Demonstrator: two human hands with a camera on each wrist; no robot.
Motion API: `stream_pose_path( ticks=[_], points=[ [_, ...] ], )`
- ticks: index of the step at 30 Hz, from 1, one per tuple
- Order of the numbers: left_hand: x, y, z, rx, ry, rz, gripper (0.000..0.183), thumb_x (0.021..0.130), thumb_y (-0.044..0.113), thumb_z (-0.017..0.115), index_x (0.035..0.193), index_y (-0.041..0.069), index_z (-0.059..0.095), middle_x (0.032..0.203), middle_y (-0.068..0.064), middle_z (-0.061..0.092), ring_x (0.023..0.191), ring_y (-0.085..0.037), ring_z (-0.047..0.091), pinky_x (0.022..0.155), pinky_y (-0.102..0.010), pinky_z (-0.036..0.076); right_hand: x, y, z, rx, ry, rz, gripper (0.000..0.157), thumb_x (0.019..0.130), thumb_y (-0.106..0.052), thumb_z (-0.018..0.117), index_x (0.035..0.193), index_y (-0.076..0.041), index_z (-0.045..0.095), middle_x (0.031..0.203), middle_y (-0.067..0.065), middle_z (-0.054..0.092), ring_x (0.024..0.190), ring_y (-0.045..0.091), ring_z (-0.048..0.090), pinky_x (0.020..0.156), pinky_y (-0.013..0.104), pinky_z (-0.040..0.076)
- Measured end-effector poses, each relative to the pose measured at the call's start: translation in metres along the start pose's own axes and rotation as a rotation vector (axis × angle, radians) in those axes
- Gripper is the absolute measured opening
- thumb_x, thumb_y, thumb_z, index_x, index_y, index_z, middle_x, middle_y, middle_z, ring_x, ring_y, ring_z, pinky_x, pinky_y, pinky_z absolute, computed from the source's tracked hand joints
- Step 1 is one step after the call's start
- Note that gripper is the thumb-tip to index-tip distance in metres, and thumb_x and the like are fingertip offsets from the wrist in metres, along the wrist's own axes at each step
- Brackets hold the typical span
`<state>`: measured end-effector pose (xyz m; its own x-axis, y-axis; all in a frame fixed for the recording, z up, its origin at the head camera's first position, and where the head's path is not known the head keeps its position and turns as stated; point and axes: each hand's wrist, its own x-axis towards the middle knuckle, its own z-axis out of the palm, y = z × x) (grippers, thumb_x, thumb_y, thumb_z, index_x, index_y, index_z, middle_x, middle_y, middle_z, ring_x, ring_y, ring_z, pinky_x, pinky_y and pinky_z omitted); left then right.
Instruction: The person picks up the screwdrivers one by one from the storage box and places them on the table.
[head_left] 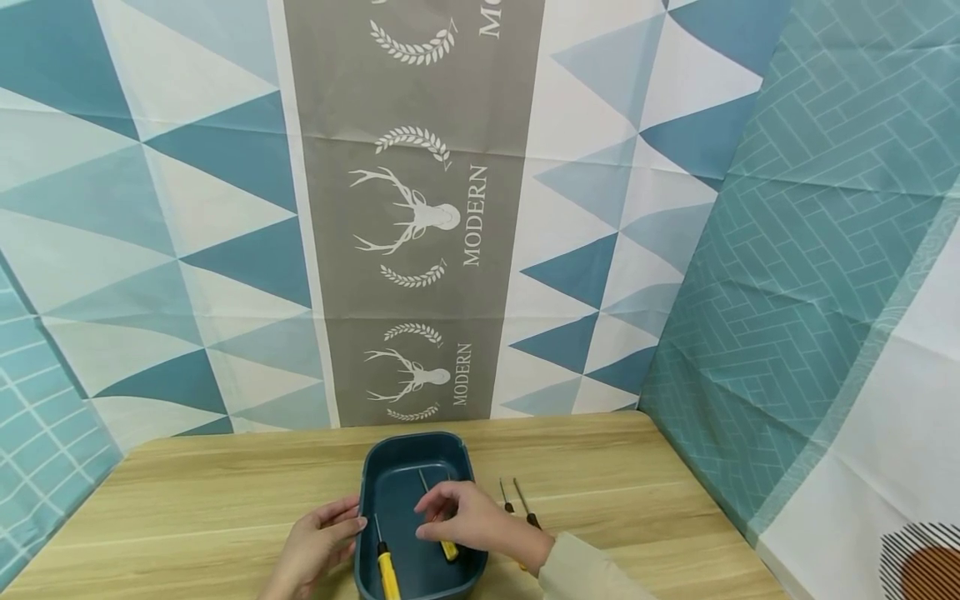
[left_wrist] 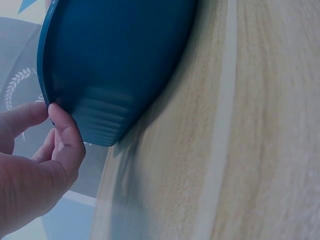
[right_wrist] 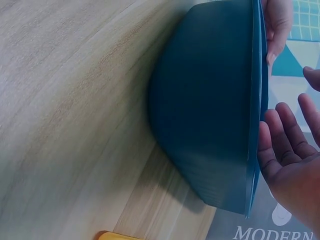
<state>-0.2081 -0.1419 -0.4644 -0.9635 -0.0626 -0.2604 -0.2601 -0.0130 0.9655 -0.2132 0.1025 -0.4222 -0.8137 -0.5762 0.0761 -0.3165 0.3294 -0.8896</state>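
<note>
A dark blue plastic bin (head_left: pixel 401 500) stands on the wooden table. My left hand (head_left: pixel 318 542) holds its left rim, thumb and a finger pinching the edge in the left wrist view. Inside the bin, a screwdriver (head_left: pixel 387 575) with a yellow handle lies at the left. Another yellow handle (head_left: pixel 450 551) lies under my right hand (head_left: pixel 472 518), which partly hides it; thin metal shafts show beyond the fingers. That hand hovers over the bin's right side with fingers loosely bent. Nothing shows between them in the right wrist view.
To the right of the bin, two screwdrivers (head_left: pixel 533 520) lie on the table (head_left: pixel 600 483), partly behind my right forearm. A yellow handle end (right_wrist: pixel 117 236) shows at the bottom of the right wrist view. Patterned cloth (head_left: pixel 420 250) hangs behind the table.
</note>
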Motion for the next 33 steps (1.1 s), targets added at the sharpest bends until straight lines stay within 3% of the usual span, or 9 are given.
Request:
stream_pose_path(
  ticks=[21,33],
  points=[
    [-0.001,0.001,0.001,0.001,0.003,0.007,0.055,0.082,0.009,0.069,0.130,-0.007,0.047,0.116,-0.018,0.060,0.084,-0.016,0.062,0.068,-0.033,0.054,0.006,0.001,0.011,-0.003,-0.014,0.029,0.019,0.084,-0.019,0.070,0.101,-0.012,0.066,0.084,-0.007,0.061,0.074,0.002,0.057,0.067,0.018,0.048],
    [-0.002,0.001,0.001,-0.003,0.000,0.008,0.055,0.082,0.009,0.069,0.130,-0.007,0.047,0.114,-0.016,0.061,0.083,-0.016,0.062,0.068,-0.031,0.054,0.006,-0.003,0.018,-0.055,0.036,0.087,0.022,0.081,-0.019,0.072,0.099,-0.008,0.067,0.078,-0.008,0.060,0.069,0.003,0.054,0.063,0.018,0.045]
  ],
)
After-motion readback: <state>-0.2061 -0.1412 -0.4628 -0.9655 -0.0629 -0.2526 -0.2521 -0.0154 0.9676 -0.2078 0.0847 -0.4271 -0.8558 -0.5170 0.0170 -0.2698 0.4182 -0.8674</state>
